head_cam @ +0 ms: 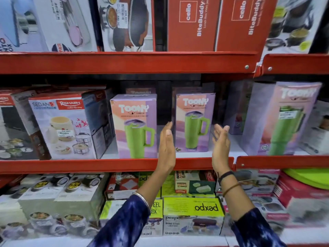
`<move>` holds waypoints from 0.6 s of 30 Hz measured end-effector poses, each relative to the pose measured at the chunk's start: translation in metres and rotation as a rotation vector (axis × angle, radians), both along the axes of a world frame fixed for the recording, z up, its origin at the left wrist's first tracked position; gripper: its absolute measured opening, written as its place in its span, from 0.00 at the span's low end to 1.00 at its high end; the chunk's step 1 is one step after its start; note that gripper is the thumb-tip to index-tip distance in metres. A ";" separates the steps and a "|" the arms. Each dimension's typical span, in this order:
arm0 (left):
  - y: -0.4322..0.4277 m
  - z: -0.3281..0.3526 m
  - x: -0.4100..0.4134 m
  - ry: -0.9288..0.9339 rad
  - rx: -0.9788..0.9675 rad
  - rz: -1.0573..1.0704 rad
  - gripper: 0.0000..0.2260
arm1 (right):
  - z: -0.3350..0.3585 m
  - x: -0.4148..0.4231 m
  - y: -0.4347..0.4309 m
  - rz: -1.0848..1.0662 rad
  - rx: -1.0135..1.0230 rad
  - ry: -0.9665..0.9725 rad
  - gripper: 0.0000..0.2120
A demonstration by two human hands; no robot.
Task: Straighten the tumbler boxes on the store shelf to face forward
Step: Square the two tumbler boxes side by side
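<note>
— Where are the boxes?
— On the red shelf (106, 165): right tumbler box (283, 120) turned, left tumbler box (134, 125) and middle tumbler box (195, 123) frontal.
— Your hands?
— My left hand (166, 147) and right hand (220, 147) stand beside the middle box, flat open, holding nothing.

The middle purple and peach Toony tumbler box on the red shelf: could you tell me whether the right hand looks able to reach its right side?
Probably yes. The open right hand is raised just beside the middle purple and peach Toony tumbler box, with only a bare gap of red shelf to its right.

Bright, even light (edges blurred, warped).
</note>
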State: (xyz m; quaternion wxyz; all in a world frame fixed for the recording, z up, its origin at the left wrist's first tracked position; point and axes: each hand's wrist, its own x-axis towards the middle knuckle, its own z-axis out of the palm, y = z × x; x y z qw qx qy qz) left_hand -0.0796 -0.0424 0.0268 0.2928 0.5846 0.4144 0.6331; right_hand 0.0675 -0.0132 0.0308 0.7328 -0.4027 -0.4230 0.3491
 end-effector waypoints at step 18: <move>0.023 0.012 0.013 -0.084 -0.153 -0.004 0.33 | -0.001 0.026 0.015 0.201 -0.127 -0.115 0.33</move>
